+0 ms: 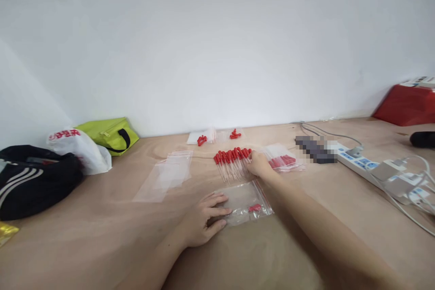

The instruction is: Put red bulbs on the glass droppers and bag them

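My left hand (205,219) rests with fingers apart on the left edge of a clear zip bag (239,197). A small red rubber bulb (254,208) lies inside that bag near its right side. Beyond it, a row of red-topped droppers (233,156) lies fanned out side by side, thin clear stems toward me. At the right end of this row my right hand (258,164) pinches a dropper; its fingertips are partly hidden. Just right of that hand is a clear bag holding several red bulbs (282,161).
Flat clear bags (170,170) lie overlapped at left. Loose red bulbs (201,140) sit on bags near the wall. A power strip (355,159) with chargers and cables runs along the right. A black bag (37,181), white plastic bag (81,149) and green pouch (110,133) stand left.
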Available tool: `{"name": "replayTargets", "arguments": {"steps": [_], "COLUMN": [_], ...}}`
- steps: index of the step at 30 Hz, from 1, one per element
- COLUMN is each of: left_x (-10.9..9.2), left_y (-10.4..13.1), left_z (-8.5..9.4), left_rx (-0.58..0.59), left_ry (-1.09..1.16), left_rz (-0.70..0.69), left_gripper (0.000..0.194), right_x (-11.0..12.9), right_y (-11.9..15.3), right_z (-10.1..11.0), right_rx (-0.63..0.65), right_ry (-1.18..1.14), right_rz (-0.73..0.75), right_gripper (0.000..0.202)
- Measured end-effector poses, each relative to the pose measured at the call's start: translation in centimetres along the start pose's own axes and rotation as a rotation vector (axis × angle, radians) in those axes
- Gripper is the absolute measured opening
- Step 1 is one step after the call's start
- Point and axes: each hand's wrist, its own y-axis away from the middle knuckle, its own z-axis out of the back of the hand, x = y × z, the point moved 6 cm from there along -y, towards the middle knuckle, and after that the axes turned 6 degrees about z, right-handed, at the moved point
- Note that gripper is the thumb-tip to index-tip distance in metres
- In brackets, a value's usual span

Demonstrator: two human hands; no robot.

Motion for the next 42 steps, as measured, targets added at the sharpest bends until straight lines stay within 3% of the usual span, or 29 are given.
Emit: {"name": "replayTargets", "arguments": {"steps": [12, 20, 28, 33, 36, 39, 42], "left_x": [-0.1, -0.1, -0.1, 0.0, -0.1, -0.1, 0.0], "left_y": [0.0, 0.0, 0.1, 0.0, 0.0, 0.0, 0.0], "left_z": [0.4, 0.3, 0.3, 0.2, 0.3, 0.3, 0.3], "left_rx": [-0.022, -0.019, -0.018, -0.009, -0.007, 0.003, 0.011], "left_ry": [0.023, 0.023, 0.022, 0.005, 0.004, -0.005, -0.010], "left_rz": [0.004, 0.003, 0.014, 0.012, 0.006, 0.015, 0.021], "left_gripper": [0.031, 0.032, 0.032, 0.032, 0.032, 0.032, 0.032], "right_x": [0.6, -0.2, -0.5, -0.6, -1.8, -3.7, -5.4], "right_y": [-1.5, -1.1, -0.3, 0.4, 2.1, 4.7, 7.0], "right_z": [-0.4, 0.3, 0.7, 1.9, 2.9, 3.3, 3.0], "right_rx": [0.056, 0.060, 0.014, -0.080, -0.172, -0.265, -0.291], "right_ry": [0.005, -0.049, -0.114, -0.216, -0.366, -0.714, -0.880], "right_rz": [-0.019, -0.059, -0.067, -0.033, 0.005, 0.075, 0.064], "right_gripper": [0.008, 0.015, 0.009, 0.008, 0.035, 0.067, 0.069]}}
